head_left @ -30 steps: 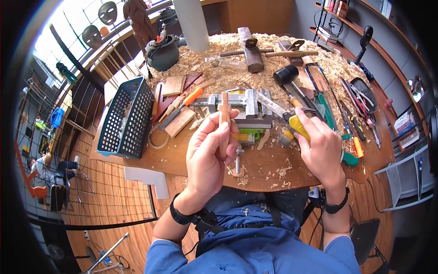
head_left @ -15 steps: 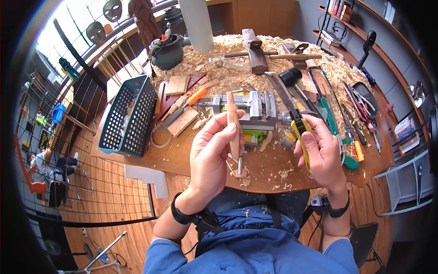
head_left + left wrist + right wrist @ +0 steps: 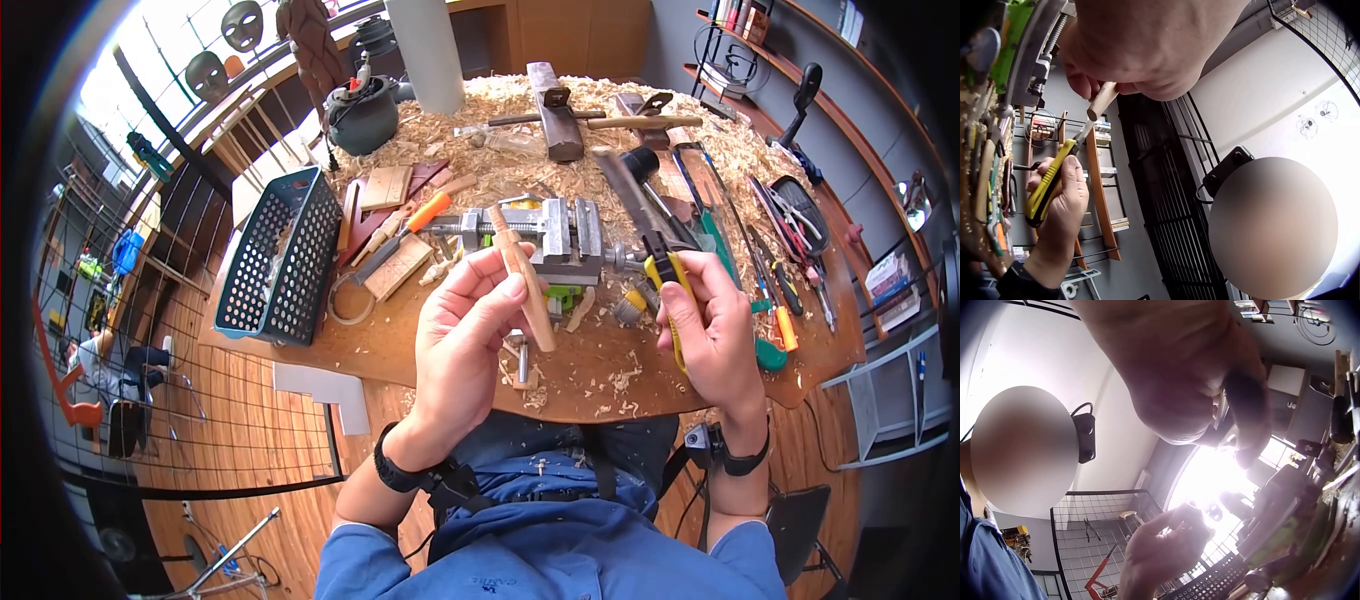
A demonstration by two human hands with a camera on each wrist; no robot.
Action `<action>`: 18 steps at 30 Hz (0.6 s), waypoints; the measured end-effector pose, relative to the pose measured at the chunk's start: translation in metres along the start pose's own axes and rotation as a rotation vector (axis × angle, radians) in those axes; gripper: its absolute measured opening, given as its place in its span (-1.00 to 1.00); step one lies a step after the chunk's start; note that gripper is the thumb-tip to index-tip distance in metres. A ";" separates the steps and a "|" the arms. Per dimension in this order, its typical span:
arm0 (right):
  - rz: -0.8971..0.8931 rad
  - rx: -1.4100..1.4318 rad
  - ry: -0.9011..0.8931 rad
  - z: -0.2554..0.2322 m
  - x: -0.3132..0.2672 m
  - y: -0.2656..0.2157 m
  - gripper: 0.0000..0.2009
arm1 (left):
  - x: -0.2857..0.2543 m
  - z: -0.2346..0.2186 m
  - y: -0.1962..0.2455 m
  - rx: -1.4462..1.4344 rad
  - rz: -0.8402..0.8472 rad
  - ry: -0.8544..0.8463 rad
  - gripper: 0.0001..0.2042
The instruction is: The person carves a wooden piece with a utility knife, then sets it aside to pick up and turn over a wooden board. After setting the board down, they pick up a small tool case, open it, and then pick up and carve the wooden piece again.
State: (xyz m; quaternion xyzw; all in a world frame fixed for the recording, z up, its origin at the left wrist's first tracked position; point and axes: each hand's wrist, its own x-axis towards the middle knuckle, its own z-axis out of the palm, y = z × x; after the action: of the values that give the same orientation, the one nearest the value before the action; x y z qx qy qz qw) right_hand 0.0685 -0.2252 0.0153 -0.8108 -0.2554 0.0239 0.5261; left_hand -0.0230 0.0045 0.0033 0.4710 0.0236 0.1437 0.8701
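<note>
My left hand point(image 3: 455, 345) pinches a slim carved wooden stick point(image 3: 537, 312) between thumb and fingers. The stick has a narrow tip with a wider collar below it, and slants with its thicker end down to the right. To the right, my right hand point(image 3: 718, 335) grips a yellow and black utility knife point(image 3: 1049, 187), its thumb along the handle. The long blade point(image 3: 622, 185) points up and away, apart from the stick in the head view. In the right wrist view, glare washes out the left hand's fingers.
Behind my hands stands a metal vise point(image 3: 572, 240). A perforated basket point(image 3: 270, 260) and an orange-handled chisel point(image 3: 428, 212) are on the left. A black mallet point(image 3: 637, 170), saws and pliers lie right. Wood shavings point(image 3: 480, 165) and hand planes point(image 3: 553, 110) cover the back.
The knife has turned in my right hand so its blade points up and away, and that hand has shifted slightly right. The wooden stick has gone from upright to slanted in my left hand.
</note>
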 end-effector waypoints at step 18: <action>-0.014 0.215 0.246 0.020 -0.017 -0.020 -0.92 | 0.002 0.014 -0.020 0.296 0.252 0.053 -0.62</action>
State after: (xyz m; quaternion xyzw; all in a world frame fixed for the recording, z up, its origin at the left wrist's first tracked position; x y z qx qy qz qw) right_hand 0.0396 -0.2099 0.0197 -0.7447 -0.1909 -0.0520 0.6374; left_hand -0.0140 -0.0169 -0.0050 0.5889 0.0085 0.2588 0.7656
